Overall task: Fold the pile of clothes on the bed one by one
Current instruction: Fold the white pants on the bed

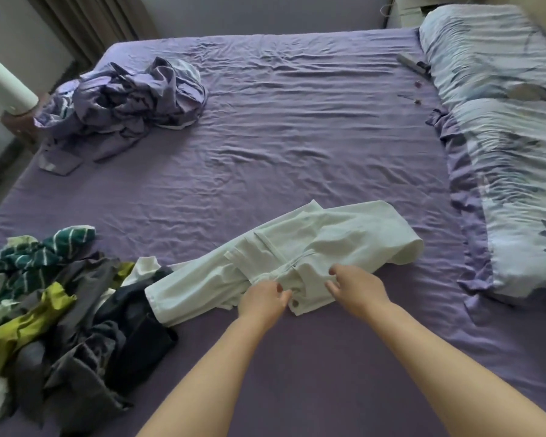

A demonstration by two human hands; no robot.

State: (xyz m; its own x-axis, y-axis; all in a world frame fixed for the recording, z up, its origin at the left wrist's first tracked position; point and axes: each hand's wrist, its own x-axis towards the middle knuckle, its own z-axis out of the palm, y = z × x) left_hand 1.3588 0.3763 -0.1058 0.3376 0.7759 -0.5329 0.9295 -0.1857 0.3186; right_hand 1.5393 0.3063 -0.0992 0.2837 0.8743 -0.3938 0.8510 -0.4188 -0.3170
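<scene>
- The white trousers (pixel 284 257) lie on the bed (pixel 297 137), just beside the pile of clothes (pixel 60 304).
- Your left hand (pixel 262 299) pinches the waistband by its button; your right hand (pixel 356 287) hovers with fingers loose, holding nothing.
- The cloth looks thick but limp; take it at the waistband corners, then the hems.

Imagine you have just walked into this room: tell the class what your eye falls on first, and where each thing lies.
First come the white trousers, spread on the purple sheet near the front edge, with the left hand and right hand at the waistband. To their left lies a jumbled pile of clothes, green, grey and dark. A crumpled purple bundle sits at the far left corner.
</scene>
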